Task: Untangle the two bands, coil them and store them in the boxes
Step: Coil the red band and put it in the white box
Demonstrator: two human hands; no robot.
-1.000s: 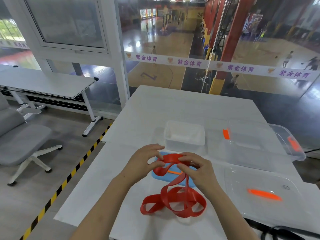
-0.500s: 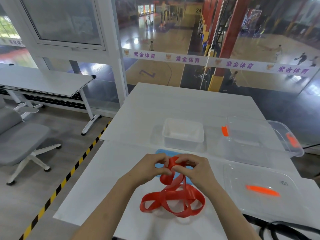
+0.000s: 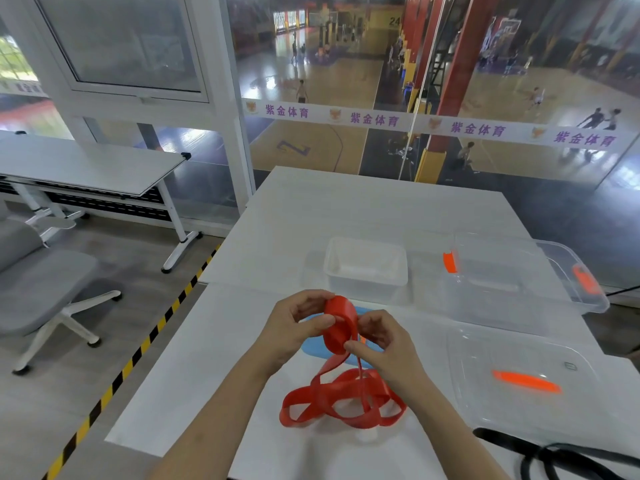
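One red band, half coiled, in both your hands.

Nearest you, the red band [image 3: 341,401] lies in loose loops on the white table [image 3: 363,209]. Above those loops, your left hand [image 3: 294,327] and right hand [image 3: 384,344] pinch its coil. Beyond it: one blue lid [image 3: 313,349], one clear lid [image 3: 519,375], then two boxes, white [image 3: 365,268] and clear [image 3: 512,275].

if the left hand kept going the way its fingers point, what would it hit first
The left hand points right, at the red coil it already grips; just beyond that is the right hand. Depth is hard to judge.
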